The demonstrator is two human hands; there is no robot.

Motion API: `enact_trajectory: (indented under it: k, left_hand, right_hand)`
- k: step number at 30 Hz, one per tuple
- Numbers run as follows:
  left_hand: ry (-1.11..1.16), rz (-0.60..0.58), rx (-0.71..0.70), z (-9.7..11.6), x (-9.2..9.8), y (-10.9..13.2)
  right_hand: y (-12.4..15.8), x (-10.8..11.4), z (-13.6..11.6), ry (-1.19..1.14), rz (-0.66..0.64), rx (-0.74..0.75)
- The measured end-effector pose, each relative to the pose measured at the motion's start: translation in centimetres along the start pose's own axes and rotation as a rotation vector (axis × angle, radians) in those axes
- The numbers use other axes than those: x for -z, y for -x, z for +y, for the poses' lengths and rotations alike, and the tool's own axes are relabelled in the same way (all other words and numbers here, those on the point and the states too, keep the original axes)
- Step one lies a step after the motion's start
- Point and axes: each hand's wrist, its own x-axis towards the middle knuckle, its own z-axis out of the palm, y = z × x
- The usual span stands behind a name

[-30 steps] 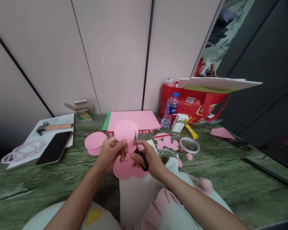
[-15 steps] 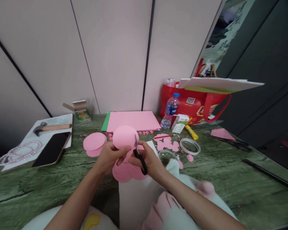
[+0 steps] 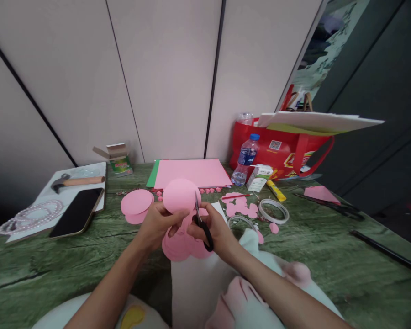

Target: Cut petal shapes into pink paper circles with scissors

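Observation:
My left hand (image 3: 159, 224) pinches the lower edge of a round pink paper piece (image 3: 181, 195), holding it up over the table. In my right hand (image 3: 214, 226) is a pair of scissors (image 3: 204, 230) with black handles; the fingers are in the loops and the blades point up along the right edge of the paper. Under my hands lie more pink paper circles (image 3: 176, 246), partly hidden by the fingers. To the left, a small stack of pink paper circles (image 3: 137, 203) rests on the green table (image 3: 99, 269).
Pink sheets (image 3: 192, 171) lie at the back. A water bottle (image 3: 245, 162), a white carton (image 3: 259, 178), a glue stick (image 3: 276, 190) and a tape roll (image 3: 274, 211) stand or lie to the right, before a red bag (image 3: 277, 155). A phone (image 3: 77, 214) and hammer (image 3: 78, 182) lie left.
The whole scene shifts slightly right in view as the head turns a little. Both hands keep hold of the paper and the scissors.

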Motion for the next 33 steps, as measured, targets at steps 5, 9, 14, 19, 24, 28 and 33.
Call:
enact_trajectory:
  k: [5, 9, 14, 19, 24, 28, 33]
  left_hand:
    - [-0.006, 0.005, -0.002, 0.1, 0.1, 0.0]
    - [-0.017, 0.025, -0.017, 0.3, 0.1, 0.1]
    - [-0.016, 0.025, -0.017, 0.2, 0.2, 0.0]
    - [0.003, 0.005, -0.026, 0.3, 0.3, -0.1]
    - [0.043, 0.006, -0.009, 0.4, 0.4, -0.1]
    - [0.033, 0.006, 0.000, 0.3, 0.5, -0.1]
    - [0.093, -0.002, -0.001, 0.7, 0.4, -0.1]
  right_hand:
    - [0.1, -0.2, -0.6, 0.036, 0.022, -0.028]
    - [0.1, -0.2, -0.7, 0.050, 0.032, -0.022]
    - [0.0, -0.2, -0.4, 0.091, 0.042, -0.019]
    - [0.0, -0.2, -0.4, 0.106, 0.046, -0.027]
    - [0.1, 0.2, -0.3, 0.101, 0.027, -0.021]
    - [0.0, 0.3, 0.1, 0.116, 0.026, -0.025]
    - [-0.2, 0.4, 0.6, 0.122, 0.023, -0.013]
